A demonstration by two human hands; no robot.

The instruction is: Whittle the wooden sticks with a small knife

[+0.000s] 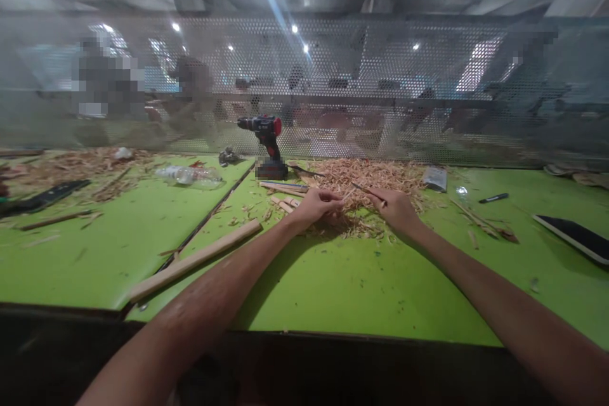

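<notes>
My left hand is closed on a thin wooden stick, whose pale tip points up and to the right. My right hand wraps round a small knife, its blade pointing left toward the stick. A narrow gap shows between blade and stick, though whether they touch I cannot tell. Both hands are just above a heap of wood shavings. Left of my left hand lie several wooden sticks.
A cordless drill stands upright behind my left hand. A long wooden strip lies at front left, near a plastic bottle. To the right are a marker and a dark phone-like slab. A perforated screen closes the back.
</notes>
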